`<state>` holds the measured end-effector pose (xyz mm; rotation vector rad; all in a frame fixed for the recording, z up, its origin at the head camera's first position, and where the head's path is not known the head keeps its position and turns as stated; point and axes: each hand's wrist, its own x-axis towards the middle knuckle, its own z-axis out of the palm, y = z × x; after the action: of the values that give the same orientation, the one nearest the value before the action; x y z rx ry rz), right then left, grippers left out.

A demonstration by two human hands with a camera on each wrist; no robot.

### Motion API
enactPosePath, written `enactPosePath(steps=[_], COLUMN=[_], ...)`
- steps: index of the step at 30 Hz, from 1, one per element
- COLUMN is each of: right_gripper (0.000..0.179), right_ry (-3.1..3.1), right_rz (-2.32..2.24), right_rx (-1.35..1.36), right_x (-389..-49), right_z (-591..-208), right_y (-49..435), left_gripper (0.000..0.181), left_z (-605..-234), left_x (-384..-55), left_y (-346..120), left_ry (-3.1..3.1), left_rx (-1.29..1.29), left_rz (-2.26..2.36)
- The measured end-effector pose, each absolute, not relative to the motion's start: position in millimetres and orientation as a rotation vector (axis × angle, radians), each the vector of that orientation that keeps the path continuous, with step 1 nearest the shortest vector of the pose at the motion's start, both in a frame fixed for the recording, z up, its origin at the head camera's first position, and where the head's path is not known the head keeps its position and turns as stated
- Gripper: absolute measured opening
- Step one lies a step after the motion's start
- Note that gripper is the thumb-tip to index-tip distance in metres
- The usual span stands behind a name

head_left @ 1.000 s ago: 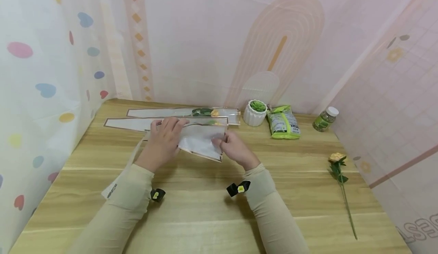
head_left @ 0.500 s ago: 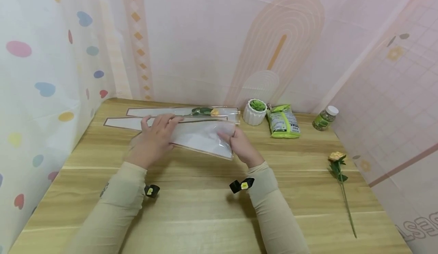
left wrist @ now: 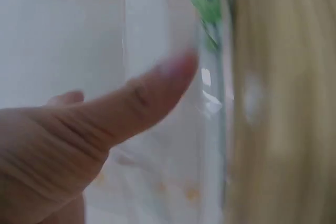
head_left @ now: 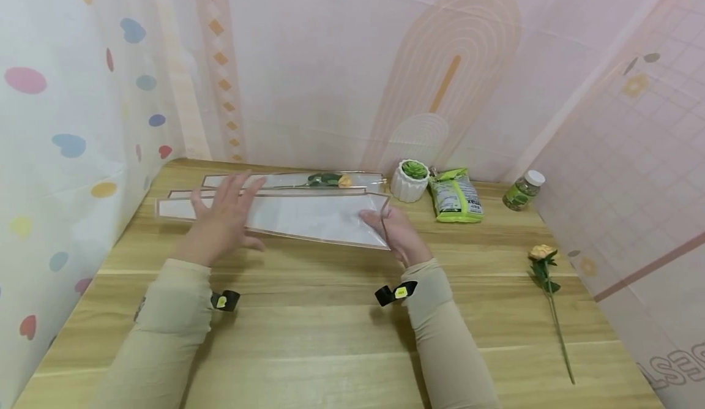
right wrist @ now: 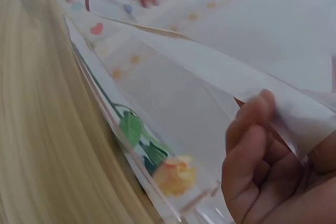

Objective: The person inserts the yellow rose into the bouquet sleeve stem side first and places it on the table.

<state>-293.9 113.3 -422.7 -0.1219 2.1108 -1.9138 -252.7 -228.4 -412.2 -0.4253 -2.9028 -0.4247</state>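
Observation:
My right hand (head_left: 404, 237) pinches the wide end of a flower sleeve (head_left: 314, 216), a long tapering white-and-clear plastic bag with a brown border. In the right wrist view the curled fingers (right wrist: 249, 145) grip its edge. Spread with straight fingers, my left hand (head_left: 220, 219) overlaps the sleeve's narrower part; its thumb (left wrist: 157, 93) sticks out in the left wrist view. Behind lies another sleeve (head_left: 355, 191), mostly covered, and a rear one holding a yellow rose (head_left: 344, 180) with green leaves. A wrapped rose (right wrist: 176, 176) also shows below the held sleeve in the right wrist view.
At the back stand a white ribbed pot with a green succulent (head_left: 410, 182) and a green-and-white packet (head_left: 457, 198). Further right is a white-capped green bottle (head_left: 522, 191). A loose yellow rose (head_left: 542, 253) lies on the right of the wooden table (head_left: 308, 335). Patterned curtains (head_left: 308, 78) enclose it.
The sleeve, earlier bent down under the left arm, now lies stretched out straight. My left hand has slid left and its fingers have spread; the right hand has shifted slightly right with the wide end.

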Motion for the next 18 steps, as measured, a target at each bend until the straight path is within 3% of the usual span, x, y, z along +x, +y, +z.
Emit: enactPosePath(steps=[3,7,12,18], right_gripper=[0.018,0.01,0.026,0.034], right_ry=[2.008,1.811,1.722,1.946], right_rz=[-1.966,-2.034,-1.972,-1.959], right_rx=[-0.173,-0.344,-0.522,-0.47], right_x=[-289,-279,-272,-274], right_z=[-420,-416,-410,-408], right_y=[105,95,90,92], left_gripper=[0.155,0.157,0.133,0.104], left_z=[-405,-412,-429,-426], left_x=[-249,-248,-248,-247], left_y=[-202,-167,-155,-159], left_ry=[-2.852,-2.603,-2.456,-2.495], left_rx=[-0.575,-0.834,-0.915,-0.828], left_rz=[-0.472,-0.49,-0.483,-0.38])
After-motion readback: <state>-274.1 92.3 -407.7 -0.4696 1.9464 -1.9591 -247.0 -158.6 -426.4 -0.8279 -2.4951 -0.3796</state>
